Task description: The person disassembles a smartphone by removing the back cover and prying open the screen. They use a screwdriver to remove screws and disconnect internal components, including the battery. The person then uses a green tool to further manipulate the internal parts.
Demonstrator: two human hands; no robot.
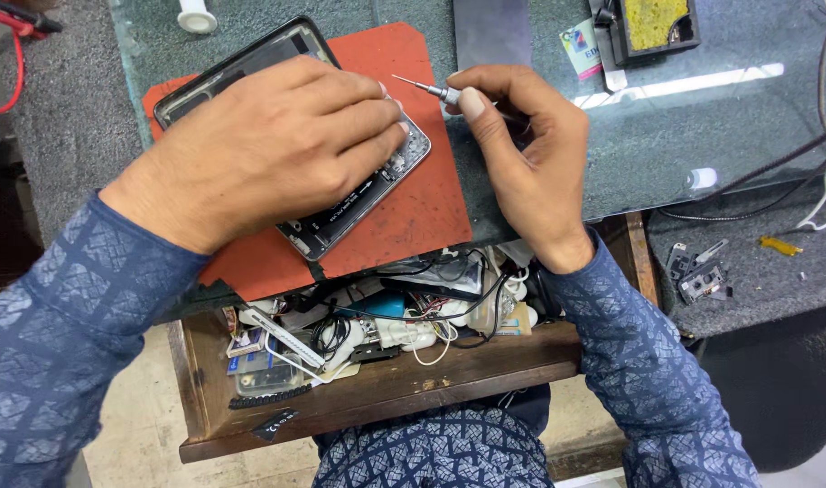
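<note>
Left hand (277,145) lies flat, fingers together, on the opened phone (340,217); right hand (521,154) beside it pinches a small screwdriver (428,89).

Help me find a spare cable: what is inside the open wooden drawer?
The drawer holds tangled cables, a blue part and small boxes. Its back is hidden under the desk and red mat.

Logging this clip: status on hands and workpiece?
Left hand flat on opened dark phone on red mat. Right hand pinching thin metal screwdriver, tip above phone. Nothing blocking.
</note>
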